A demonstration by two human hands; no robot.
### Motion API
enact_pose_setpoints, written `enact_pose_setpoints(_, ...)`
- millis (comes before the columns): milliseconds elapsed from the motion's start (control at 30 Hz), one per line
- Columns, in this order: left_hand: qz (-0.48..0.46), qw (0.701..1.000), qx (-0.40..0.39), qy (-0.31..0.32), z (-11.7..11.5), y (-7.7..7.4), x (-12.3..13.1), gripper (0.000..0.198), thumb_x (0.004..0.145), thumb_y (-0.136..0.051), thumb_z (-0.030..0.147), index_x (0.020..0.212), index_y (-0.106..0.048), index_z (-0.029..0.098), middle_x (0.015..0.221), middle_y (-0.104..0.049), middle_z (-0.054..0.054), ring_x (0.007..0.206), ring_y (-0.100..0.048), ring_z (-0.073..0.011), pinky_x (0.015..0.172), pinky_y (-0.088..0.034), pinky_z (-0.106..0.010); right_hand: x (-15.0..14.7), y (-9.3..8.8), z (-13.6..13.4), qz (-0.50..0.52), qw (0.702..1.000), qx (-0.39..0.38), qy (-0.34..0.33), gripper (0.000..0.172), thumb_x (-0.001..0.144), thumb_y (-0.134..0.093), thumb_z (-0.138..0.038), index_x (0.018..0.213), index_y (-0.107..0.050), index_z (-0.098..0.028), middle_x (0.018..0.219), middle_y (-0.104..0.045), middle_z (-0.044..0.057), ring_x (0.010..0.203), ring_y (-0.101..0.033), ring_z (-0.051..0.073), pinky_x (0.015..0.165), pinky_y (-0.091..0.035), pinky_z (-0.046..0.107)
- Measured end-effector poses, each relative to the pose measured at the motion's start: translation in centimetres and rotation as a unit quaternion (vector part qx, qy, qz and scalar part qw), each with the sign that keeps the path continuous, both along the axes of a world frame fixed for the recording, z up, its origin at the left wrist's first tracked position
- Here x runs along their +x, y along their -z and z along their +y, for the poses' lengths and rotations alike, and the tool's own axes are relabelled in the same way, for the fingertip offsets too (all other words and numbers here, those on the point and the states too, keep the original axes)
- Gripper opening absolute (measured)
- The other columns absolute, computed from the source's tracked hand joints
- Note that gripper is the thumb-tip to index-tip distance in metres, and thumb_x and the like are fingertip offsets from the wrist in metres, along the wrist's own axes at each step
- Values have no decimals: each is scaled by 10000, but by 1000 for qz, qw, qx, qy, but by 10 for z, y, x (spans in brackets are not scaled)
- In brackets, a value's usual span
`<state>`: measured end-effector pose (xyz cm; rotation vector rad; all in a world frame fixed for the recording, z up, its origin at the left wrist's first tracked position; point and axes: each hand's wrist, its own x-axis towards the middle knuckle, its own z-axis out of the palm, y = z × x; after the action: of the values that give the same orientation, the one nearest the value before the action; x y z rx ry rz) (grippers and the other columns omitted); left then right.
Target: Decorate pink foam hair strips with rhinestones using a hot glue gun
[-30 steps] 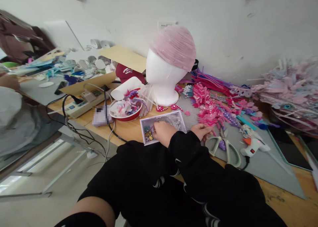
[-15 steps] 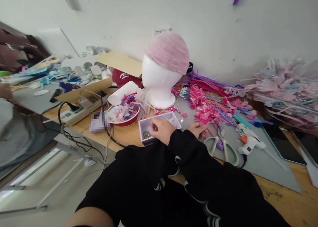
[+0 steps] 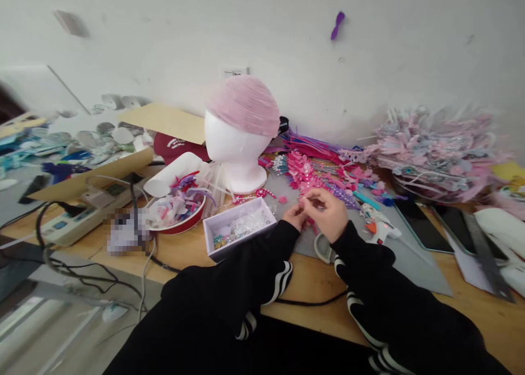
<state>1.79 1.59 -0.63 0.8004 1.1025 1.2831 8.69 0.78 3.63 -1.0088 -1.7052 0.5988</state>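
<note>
My left hand (image 3: 294, 217) and my right hand (image 3: 330, 211) meet over the grey mat. The right one is closed in a pinch, thumb and finger together; whatever tiny thing sits there is too small to name. Closed fingers of the left hand hold a small pink piece (image 3: 310, 223), largely covered by the hands. Left of them stands a pale lilac box (image 3: 209, 234) with colored beads (image 3: 221, 240) and clear plastic packets (image 3: 252, 222). Pink bow-like pieces (image 3: 301, 170) lie heaped just behind. Scissors (image 3: 322, 249) are partly hidden under my right wrist.
A white mannequin head (image 3: 233, 151) wears a pink wrap (image 3: 248, 104). A red-rimmed bowl (image 3: 184, 228) of scraps and a power strip (image 3: 65, 227) stand left. Right are a glue gun (image 3: 381, 232), phones (image 3: 422, 224) and a large pastel bundle (image 3: 435, 151). Cables hang at the table edge.
My right hand has left the box and moved right, joining my left hand. The crossed arms are uncrossed. The view has turned to the right.
</note>
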Motion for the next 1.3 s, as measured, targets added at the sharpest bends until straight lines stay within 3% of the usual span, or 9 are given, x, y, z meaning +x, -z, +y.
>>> enact_pose_setpoints(100,-16,999,17,45,-3,6,-10,200,592,-641,274,625,-507,129,478,-518,42,357,-424,-41,380,-296,-168,37,9,5,-75,989,84,100,51,696,-520,-207,716,-555,-175,605,-523,-11,524,-468,101,530,-404,232)
enact_pose_setpoints(233,-1,996,37,85,-6,8,-15,258,548,-671,329,629,-537,124,460,-507,47,389,-448,-40,406,-301,-158,48,12,4,-125,970,169,123,70,730,-494,-196,725,-561,-180,598,-465,-15,556,-450,106,560,-394,231)
enact_pose_setpoints(500,35,996,25,79,-8,5,-13,257,501,-703,315,630,-599,118,433,-512,41,397,-437,-41,417,-302,-166,44,9,0,-155,965,161,138,113,759,-468,-219,731,-572,-182,593,-468,-10,561,-454,108,583,-393,223)
enact_pose_setpoints(700,39,996,20,71,-9,5,-12,263,482,-715,315,629,-626,116,424,-510,32,393,-424,-47,421,-308,-182,44,10,0,-118,980,94,131,118,741,-475,-261,723,-569,-193,617,-484,-2,587,-465,118,618,-404,246)
enact_pose_setpoints(833,42,996,23,74,-7,6,-13,300,476,-710,373,597,-607,118,413,-489,36,382,-409,-44,405,-284,-182,45,4,2,105,986,-84,95,96,667,-537,-280,688,-500,-194,572,-502,-19,471,-433,96,438,-381,221)
enact_pose_setpoints(967,27,997,15,66,-7,6,-14,326,469,-709,393,600,-585,121,478,-528,31,392,-422,-40,406,-280,-177,62,-8,3,377,875,-304,27,110,631,-528,-214,615,-422,-191,628,-561,-2,433,-414,57,318,-304,146)
enact_pose_setpoints(1033,17,997,17,67,-7,5,-14,333,478,-703,400,602,-571,121,519,-554,24,385,-415,-34,402,-277,-178,78,-11,3,416,824,-384,-5,91,595,-508,-131,599,-433,-181,638,-562,2,439,-402,40,303,-291,113)
enact_pose_setpoints(1100,13,997,21,67,-7,5,-14,338,486,-698,404,597,-552,121,516,-549,28,376,-405,-31,398,-273,-178,96,-11,3,409,805,-429,-27,106,565,-477,-78,600,-451,-174,594,-518,-15,427,-383,28,295,-274,90)
enact_pose_setpoints(1300,11,997,26,68,-7,6,-15,311,509,-690,380,596,-537,123,449,-499,46,367,-391,-34,402,-272,-176,146,-11,-3,323,863,-387,1,24,595,-454,-158,604,-448,-179,485,-341,-66,334,-247,26,250,-146,116)
